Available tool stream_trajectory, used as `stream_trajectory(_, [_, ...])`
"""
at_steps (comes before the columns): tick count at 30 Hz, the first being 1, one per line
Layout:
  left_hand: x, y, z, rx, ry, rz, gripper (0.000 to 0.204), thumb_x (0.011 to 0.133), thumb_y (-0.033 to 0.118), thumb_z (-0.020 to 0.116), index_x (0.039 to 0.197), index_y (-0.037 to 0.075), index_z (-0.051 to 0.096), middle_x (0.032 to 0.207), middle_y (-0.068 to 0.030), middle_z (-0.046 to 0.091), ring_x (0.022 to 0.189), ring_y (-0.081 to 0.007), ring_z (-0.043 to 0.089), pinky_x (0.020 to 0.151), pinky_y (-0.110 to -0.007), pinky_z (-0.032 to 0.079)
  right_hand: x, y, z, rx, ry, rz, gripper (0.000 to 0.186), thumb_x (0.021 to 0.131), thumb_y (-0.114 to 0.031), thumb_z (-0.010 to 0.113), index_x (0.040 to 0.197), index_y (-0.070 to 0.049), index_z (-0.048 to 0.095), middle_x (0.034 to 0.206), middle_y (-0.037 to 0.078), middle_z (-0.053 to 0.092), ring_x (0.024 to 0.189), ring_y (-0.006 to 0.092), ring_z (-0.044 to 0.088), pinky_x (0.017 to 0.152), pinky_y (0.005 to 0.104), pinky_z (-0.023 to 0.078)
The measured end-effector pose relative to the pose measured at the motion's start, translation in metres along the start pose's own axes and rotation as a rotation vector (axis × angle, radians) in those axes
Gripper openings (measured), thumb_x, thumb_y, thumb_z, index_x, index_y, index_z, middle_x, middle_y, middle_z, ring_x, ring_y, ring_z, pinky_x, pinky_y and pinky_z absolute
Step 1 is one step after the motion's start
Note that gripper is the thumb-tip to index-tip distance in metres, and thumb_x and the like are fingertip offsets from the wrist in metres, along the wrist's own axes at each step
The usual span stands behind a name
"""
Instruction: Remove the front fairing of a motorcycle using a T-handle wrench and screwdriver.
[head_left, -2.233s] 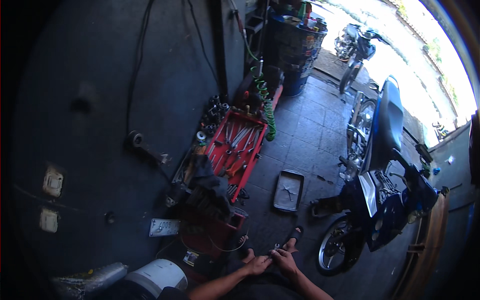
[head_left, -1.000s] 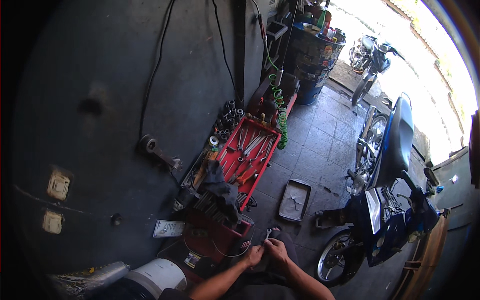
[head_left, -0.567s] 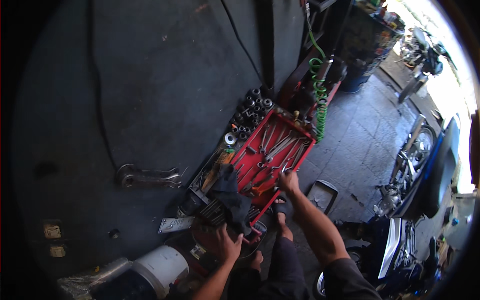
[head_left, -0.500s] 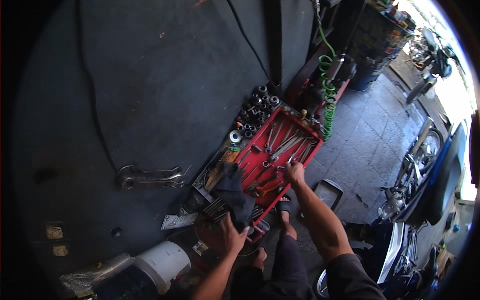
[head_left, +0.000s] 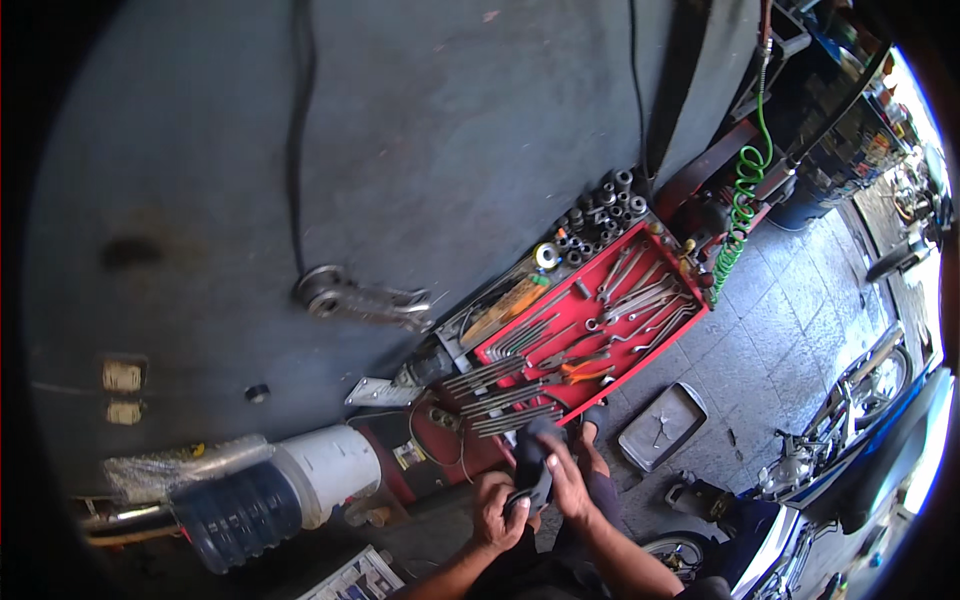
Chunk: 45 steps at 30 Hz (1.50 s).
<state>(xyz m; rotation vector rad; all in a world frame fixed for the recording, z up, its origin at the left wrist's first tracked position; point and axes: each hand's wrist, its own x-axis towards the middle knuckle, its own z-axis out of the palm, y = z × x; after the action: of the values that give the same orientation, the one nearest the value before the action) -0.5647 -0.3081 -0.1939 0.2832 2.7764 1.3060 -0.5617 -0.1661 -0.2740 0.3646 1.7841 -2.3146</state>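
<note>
My left hand (head_left: 497, 510) and my right hand (head_left: 566, 480) grip a dark grey cloth (head_left: 532, 455) low in the middle of the view, just below the red tool tray (head_left: 650, 340). The tray holds several wrenches (head_left: 640, 295) and orange-handled pliers (head_left: 585, 370). Several long rod-like tools (head_left: 490, 380) lie at the tray's near-left end, and several sockets (head_left: 615, 205) crowd along its back. My sandalled foot shows beside the tray, partly behind my right arm.
A metal pan (head_left: 660, 428) lies on the tiled floor (head_left: 750, 340) at right, beside a motorcycle (head_left: 860, 430). A water jug (head_left: 230, 510) and white bucket (head_left: 330, 475) stand at lower left. A green coiled hose (head_left: 740, 200) hangs by a drum (head_left: 830, 175).
My view has turned left toward the wall. The cloth has left the tray's near-left end, uncovering long tools, and is in both hands. My right hand has drawn back from the wrenches.
</note>
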Motion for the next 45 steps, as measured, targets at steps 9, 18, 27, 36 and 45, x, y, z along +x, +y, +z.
stream_trajectory(9, [-0.134,-0.077,-0.008,-0.212,0.231,-0.806,0.031,0.097,0.024,0.049,0.11,-0.002,0.059,0.096,-0.0186,0.064,0.091,-0.0296,0.063,0.082,-0.037,0.048,-0.102,0.033,0.116,-0.249,-0.071,0.581,0.037,0.097,-0.029,0.044,0.108,0.001,0.063,0.128,0.022,0.039,0.122,0.0342,0.04,0.105,0.0366,0.029])
stream_trajectory(18, [-0.258,-0.171,-0.027,-0.127,0.459,-0.949,0.036,0.095,0.028,0.051,0.1,-0.006,0.061,0.096,-0.0267,0.064,0.093,-0.046,0.059,0.08,-0.047,0.046,-0.044,0.096,0.063,-1.083,-0.007,-0.098,0.012,0.081,-0.013,0.061,0.088,-0.004,0.065,0.082,0.018,0.06,0.079,0.0375,0.059,0.074,0.0455,0.048])
stream_trajectory(27, [-0.382,-0.21,-0.05,0.052,0.579,-1.212,0.037,0.093,0.028,0.048,0.099,-0.007,0.061,0.095,-0.028,0.063,0.088,-0.0447,0.059,0.078,-0.045,0.046,0.056,0.112,0.046,-1.583,-0.126,-0.501,0.032,0.079,-0.014,0.062,0.11,-0.008,0.06,0.113,0.013,0.056,0.105,0.0335,0.052,0.088,0.0454,0.041])
stream_trajectory(36, [-0.377,-0.203,-0.048,-0.023,0.638,-1.291,0.039,0.092,0.029,0.049,0.098,-0.007,0.061,0.092,-0.0276,0.063,0.086,-0.0452,0.06,0.076,-0.047,0.046,0.07,0.122,0.045,-1.79,-0.151,-0.485,0.032,0.077,-0.019,0.068,0.104,-0.008,0.054,0.106,0.016,0.056,0.101,0.0349,0.054,0.083,0.0474,0.042])
stream_trajectory(45, [-0.352,-0.199,-0.044,-0.111,0.613,-1.267,0.042,0.093,0.034,0.049,0.1,-0.006,0.06,0.095,-0.0281,0.062,0.089,-0.0465,0.059,0.078,-0.048,0.045,0.086,0.108,0.042,-1.81,-0.381,-0.56,0.023,0.078,-0.016,0.062,0.097,-0.007,0.051,0.094,0.012,0.053,0.095,0.032,0.055,0.079,0.045,0.045])
